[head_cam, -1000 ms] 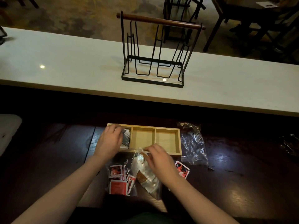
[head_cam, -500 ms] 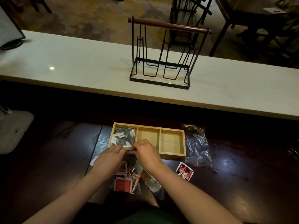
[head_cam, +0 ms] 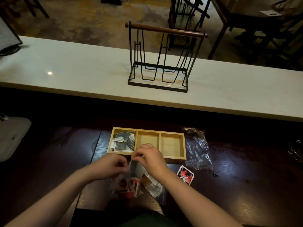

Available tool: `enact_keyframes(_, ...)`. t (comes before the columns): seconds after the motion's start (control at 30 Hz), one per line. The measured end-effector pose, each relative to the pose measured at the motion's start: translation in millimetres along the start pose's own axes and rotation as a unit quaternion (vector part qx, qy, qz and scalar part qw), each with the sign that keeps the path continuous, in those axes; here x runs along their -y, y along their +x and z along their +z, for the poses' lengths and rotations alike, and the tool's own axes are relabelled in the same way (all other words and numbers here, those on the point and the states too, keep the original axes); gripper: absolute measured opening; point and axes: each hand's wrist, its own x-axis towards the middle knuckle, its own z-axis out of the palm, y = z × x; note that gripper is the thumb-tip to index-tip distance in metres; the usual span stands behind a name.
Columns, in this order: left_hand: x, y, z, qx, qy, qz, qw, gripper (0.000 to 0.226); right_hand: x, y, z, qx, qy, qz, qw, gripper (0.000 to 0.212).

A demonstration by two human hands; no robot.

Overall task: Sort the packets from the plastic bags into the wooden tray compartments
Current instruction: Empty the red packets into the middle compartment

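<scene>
Both hands, left hand (head_cam: 111,166) and right hand (head_cam: 151,158), pinch a clear plastic bag (head_cam: 129,181) over the dark desk (head_cam: 246,185), before the wooden tray (head_cam: 147,130).

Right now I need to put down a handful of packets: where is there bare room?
The middle and right compartments of the light wooden tray are bare. Its left compartment is heaped with dark packets. In front of the tray, both hands and the clear plastic bag of red packets crowd the dark table.

A single head-worn camera looks forward and steeply down, close above the dark table (head_cam: 237,185).
</scene>
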Motion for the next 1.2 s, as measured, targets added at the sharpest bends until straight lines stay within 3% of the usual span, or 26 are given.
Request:
enact_keyframes(0.07, -6.0, -8.7, -7.3, 0.034, -0.069, 0.005, 0.997, 0.021, 5.4, -3.9, -0.7, -0.022, 0.054, 0.018, 0.998, 0.002)
enact_keyframes(0.17, -10.7, -15.6, -16.2, 0.029, -0.184, 0.001, 0.983, 0.02, 10.9, -11.0, -7.1, -0.084, 0.162, 0.106, 0.978, 0.018)
enact_keyframes(0.33, -19.4, -12.4, -11.0, -0.019, -0.279, -0.004, 0.96, 0.014, 28.9, -20.0, -9.6, -0.011, 0.372, 0.19, 0.909, 0.015)
enact_keyframes(0.43, -25.2, -5.7, 5.3, -0.045, -0.267, -0.005, 0.963, 0.011, 33.3, -21.3, -12.0, 0.0, 0.41, 0.242, 0.88, 0.014)
enact_keyframes(0.57, -31.1, -1.5, 23.4, -0.087, -0.283, -0.032, 0.955, 0.014, 33.2, -28.8, -18.7, 0.006, 0.497, 0.297, 0.815, 0.007)
enact_keyframes(0.73, -35.4, -12.4, 49.3, -0.122, -0.291, -0.08, 0.945, 0.022, 32.4, -44.6, -7.9, 0.011, 0.46, 0.319, 0.828, 0.019)
enact_keyframes(0.83, -32.0, -19.2, 46.3, -0.093, -0.343, -0.088, 0.931, 0.022, 35.0, -46.9, -4.5, 0.007, 0.49, 0.337, 0.804, 0.022)
enact_keyframes(0.9, -29.2, -21.3, 39.2, -0.067, -0.419, -0.087, 0.901, 0.022, 39.3, -44.3, -8.5, -0.003, 0.513, 0.323, 0.795, 0.018)
enact_keyframes(0.97, -27.4, -22.1, 32.0, -0.055, -0.504, -0.078, 0.858, 0.024, 44.9, -41.5, -15.7, -0.001, 0.508, 0.283, 0.813, 0.013)
enact_keyframes(1.03, -24.5, -19.8, 27.1, -0.053, -0.569, -0.063, 0.818, 0.028, 52.4, -39.1, -26.3, 0.007, 0.454, 0.237, 0.859, 0.014)
enact_keyframes(1.1, -25.6, -18.0, 22.9, -0.065, -0.597, -0.055, 0.798, 0.031, 62.0, -37.1, -37.1, 0.016, 0.366, 0.183, 0.912, 0.022)
enact_keyframes(1.2, -31.4, -17.3, 18.5, -0.087, -0.616, -0.036, 0.782, 0.064, 71.8, -35.0, -42.7, -0.006, 0.215, 0.115, 0.97, 0.042)
